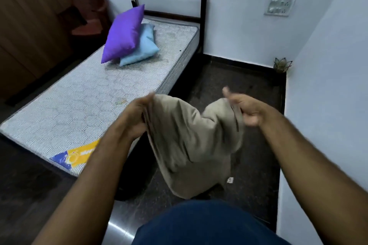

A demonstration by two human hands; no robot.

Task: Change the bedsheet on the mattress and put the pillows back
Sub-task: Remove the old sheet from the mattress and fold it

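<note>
A beige bedsheet hangs bunched in front of me, over the dark floor beside the bed. My left hand grips its left edge and my right hand pinches its right edge. The bare quilted mattress lies on a dark bed frame to my left, with no sheet on it. A purple pillow leans on a light blue pillow near the headboard.
A dark brown wardrobe and a reddish chair stand beyond the bed on the left. White walls close in on the right, with a switch panel. A small ornament sits in the floor corner. A scrap lies on the floor.
</note>
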